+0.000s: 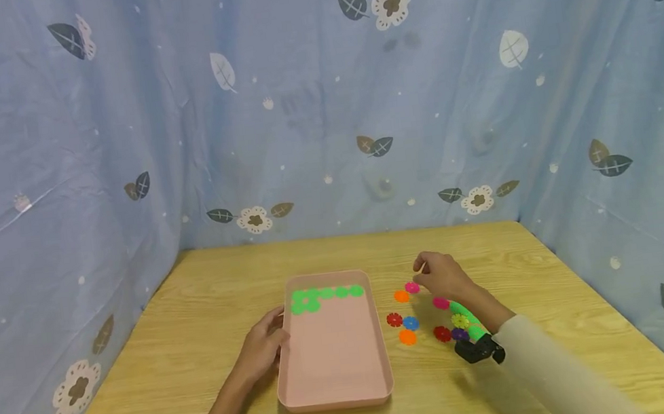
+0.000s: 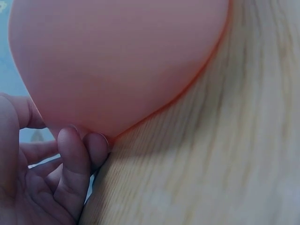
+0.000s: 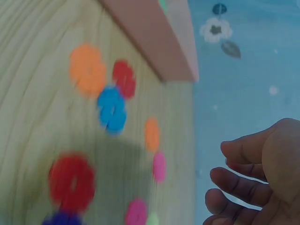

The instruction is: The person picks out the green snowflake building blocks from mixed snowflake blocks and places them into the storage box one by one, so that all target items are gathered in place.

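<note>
A pink rectangular tray point(image 1: 335, 370) lies on the table, with several green flower-shaped discs point(image 1: 342, 292) along its far end. My left hand point(image 1: 261, 345) holds the tray's left side, its fingers at the wall point(image 2: 117, 93) in the left wrist view. Over the table right of the tray hovers my right hand point(image 1: 443, 276), fingers loosely bent and nothing between them in the right wrist view. Beneath and beside it are a pink disc point(image 1: 411, 287) and an orange disc point(image 1: 401, 296). Nearer to me lie a red disc point(image 1: 394, 320) and a blue disc point(image 3: 112, 109).
More green discs point(image 1: 475, 331) lie partly hidden under the right forearm. Around them are a yellow disc point(image 1: 460, 321), a purple disc point(image 1: 460, 334), a dark red disc point(image 1: 442, 334) and another pink disc point(image 1: 441, 303). A blue patterned curtain point(image 1: 299, 135) borders the wooden table point(image 1: 195, 304).
</note>
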A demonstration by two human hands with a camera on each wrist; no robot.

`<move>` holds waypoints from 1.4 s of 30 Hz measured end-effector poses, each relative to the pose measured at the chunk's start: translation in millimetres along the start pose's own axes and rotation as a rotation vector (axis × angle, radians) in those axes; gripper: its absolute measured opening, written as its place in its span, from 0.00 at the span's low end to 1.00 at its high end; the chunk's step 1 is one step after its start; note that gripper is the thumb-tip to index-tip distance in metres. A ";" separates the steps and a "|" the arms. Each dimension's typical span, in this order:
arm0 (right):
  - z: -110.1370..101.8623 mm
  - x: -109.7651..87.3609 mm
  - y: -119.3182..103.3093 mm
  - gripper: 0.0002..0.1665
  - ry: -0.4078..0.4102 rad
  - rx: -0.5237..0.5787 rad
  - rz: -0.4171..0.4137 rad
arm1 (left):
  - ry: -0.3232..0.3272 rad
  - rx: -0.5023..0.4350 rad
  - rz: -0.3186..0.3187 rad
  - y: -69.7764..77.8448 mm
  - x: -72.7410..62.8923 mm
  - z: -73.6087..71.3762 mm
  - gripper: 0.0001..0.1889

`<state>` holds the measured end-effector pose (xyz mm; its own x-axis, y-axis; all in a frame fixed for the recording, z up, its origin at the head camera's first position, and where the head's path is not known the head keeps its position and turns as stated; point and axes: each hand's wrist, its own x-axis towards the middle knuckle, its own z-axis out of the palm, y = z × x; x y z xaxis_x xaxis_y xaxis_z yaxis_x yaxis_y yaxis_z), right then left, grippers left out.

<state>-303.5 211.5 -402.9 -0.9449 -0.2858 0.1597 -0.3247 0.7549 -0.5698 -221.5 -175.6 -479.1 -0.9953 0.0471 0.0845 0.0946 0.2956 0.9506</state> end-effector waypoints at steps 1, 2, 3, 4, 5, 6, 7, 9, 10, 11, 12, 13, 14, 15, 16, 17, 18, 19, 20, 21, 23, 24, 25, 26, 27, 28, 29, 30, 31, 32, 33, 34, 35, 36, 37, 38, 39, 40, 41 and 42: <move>-4.1 -4.3 5.1 0.11 -0.005 -0.015 0.007 | 0.001 0.004 0.002 -0.3 0.2 1.3 0.32; -7.9 -8.6 9.5 0.11 -0.014 -0.024 0.012 | 0.002 0.007 0.002 -0.4 0.1 2.4 0.32; -11.1 -12.6 13.7 0.10 -0.025 -0.034 0.019 | 0.005 0.010 0.005 -0.2 -0.2 3.3 0.32; -13.8 -16.3 17.6 0.10 -0.038 -0.045 0.022 | 0.009 0.015 0.005 -0.3 -0.2 3.8 0.31; -15.8 -19.4 21.0 0.10 -0.047 -0.057 0.027 | 0.004 0.020 0.008 -0.6 -0.6 3.9 0.31; -17.2 -21.9 24.4 0.10 -0.054 -0.068 0.034 | 0.001 0.020 0.004 -0.6 -0.8 3.8 0.31; -18.2 -24.1 27.0 0.10 -0.056 -0.075 0.042 | -0.004 0.017 0.005 -0.6 -1.1 3.5 0.31; -18.6 -27.4 32.2 0.10 -0.059 -0.089 0.054 | -0.008 0.011 0.007 -1.0 -1.0 2.5 0.31; -18.1 -28.7 34.5 0.10 -0.059 -0.099 0.058 | -0.011 0.005 0.004 -1.1 -1.4 1.8 0.31; -17.4 -30.0 36.7 0.11 -0.061 -0.108 0.062 | -0.014 0.003 0.004 -1.5 -1.7 1.1 0.31; -16.5 -31.3 38.9 0.11 -0.061 -0.119 0.066 | -0.009 -0.005 -0.001 -1.5 -1.8 0.7 0.31; -15.2 -32.3 41.0 0.11 -0.063 -0.131 0.068 | -0.008 -0.009 -0.003 -1.5 -2.0 -0.3 0.32; -13.9 -33.4 43.2 0.11 -0.067 -0.147 0.072 | -0.007 -0.010 -0.006 -1.7 -2.1 -1.0 0.32; -12.6 -34.8 45.6 0.11 -0.070 -0.169 0.076 | -0.008 -0.010 -0.010 -1.8 -2.5 -1.5 0.32; -11.9 -36.3 47.2 0.10 -0.073 -0.185 0.080 | -0.012 -0.012 -0.014 -1.9 -2.8 -1.9 0.32; -11.4 -37.8 48.9 0.10 -0.076 -0.197 0.083 | -0.015 -0.014 -0.015 -1.9 -2.6 -2.0 0.32; -11.0 -39.2 50.2 0.09 -0.076 -0.209 0.091 | -0.016 -0.018 -0.018 -1.7 -2.4 -1.9 0.32; -11.2 -40.6 51.4 0.09 -0.075 -0.219 0.089 | -0.017 -0.022 -0.018 -1.6 -2.1 -1.8 0.32; -11.5 -42.1 52.1 0.08 -0.075 -0.224 0.091 | -0.014 -0.026 -0.017 -1.4 -1.8 -1.7 0.32; -11.8 -43.4 53.1 0.08 -0.075 -0.231 0.086 | -0.015 -0.029 -0.017 -1.1 -1.8 -1.8 0.32; -12.6 -45.7 54.2 0.08 -0.077 -0.238 0.086 | -0.012 -0.030 -0.016 -0.9 -1.3 -1.6 0.32; -12.7 -46.8 55.0 0.08 -0.080 -0.240 0.088 | -0.009 -0.030 -0.016 -0.7 -0.9 -1.5 0.32; -13.2 -47.8 55.7 0.08 -0.081 -0.242 0.082 | -0.007 -0.027 -0.015 -0.5 -0.6 -1.4 0.32; -13.1 -48.4 56.6 0.08 -0.081 -0.242 0.089 | -0.005 -0.024 -0.013 -0.3 0.1 -1.1 0.32; -13.4 -48.9 57.4 0.08 -0.080 -0.242 0.090 | -0.003 -0.019 -0.011 -0.3 0.8 -0.7 0.32; -12.9 -49.1 58.4 0.08 -0.079 -0.241 0.097 | -0.001 -0.017 -0.010 -0.3 1.3 -0.5 0.32; -12.4 -49.1 59.3 0.07 -0.079 -0.240 0.102 | -0.001 -0.015 -0.007 -0.1 1.4 -0.4 0.31; -12.1 -48.9 59.9 0.07 -0.077 -0.237 0.104 | -0.002 -0.017 -0.007 0.0 1.5 -0.3 0.31; -12.0 -48.6 60.1 0.07 -0.074 -0.238 0.102 | -0.002 -0.015 -0.004 0.0 1.4 -0.3 0.31; -11.6 -48.3 60.6 0.07 -0.072 -0.238 0.107 | -0.003 -0.014 -0.001 -0.2 1.3 -0.3 0.31; -11.5 -48.0 60.8 0.07 -0.073 -0.239 0.106 | -0.004 -0.013 0.002 -0.3 0.8 -0.5 0.31; -11.1 -47.6 61.2 0.07 -0.074 -0.242 0.106 | -0.004 -0.012 0.005 -0.4 0.5 -0.7 0.32; -11.4 -47.2 61.5 0.07 -0.077 -0.244 0.100 | -0.002 -0.009 0.007 -0.6 0.3 -0.8 0.32; -11.5 -46.5 62.1 0.07 -0.081 -0.248 0.095 | -0.001 -0.007 0.007 -0.9 0.4 -0.9 0.31; -11.6 -46.2 62.4 0.08 -0.086 -0.251 0.089 | 0.000 -0.003 0.008 -1.1 0.5 -0.9 0.32; -11.4 -45.7 63.2 0.08 -0.089 -0.254 0.090 | 0.002 -0.002 0.005 -1.2 0.7 -0.7 0.31; -11.3 -45.3 64.1 0.09 -0.094 -0.258 0.083 | 0.005 -0.003 0.002 -1.3 0.9 -0.6 0.31; -11.5 -44.9 64.6 0.09 -0.096 -0.262 0.081 | 0.007 -0.003 0.001 -1.1 1.2 -0.3 0.31; -11.8 -44.6 65.4 0.09 -0.099 -0.263 0.079 | 0.008 -0.006 -0.002 -0.9 1.4 -0.1 0.31; -11.8 -44.4 65.8 0.10 -0.100 -0.261 0.086 | 0.005 -0.006 -0.001 -0.7 1.6 0.1 0.32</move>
<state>-283.5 280.8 -438.0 -0.9648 -0.2610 0.0322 -0.2556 0.9016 -0.3489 -223.2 -175.6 -479.6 -0.9955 0.0418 0.0852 0.0937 0.2899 0.9525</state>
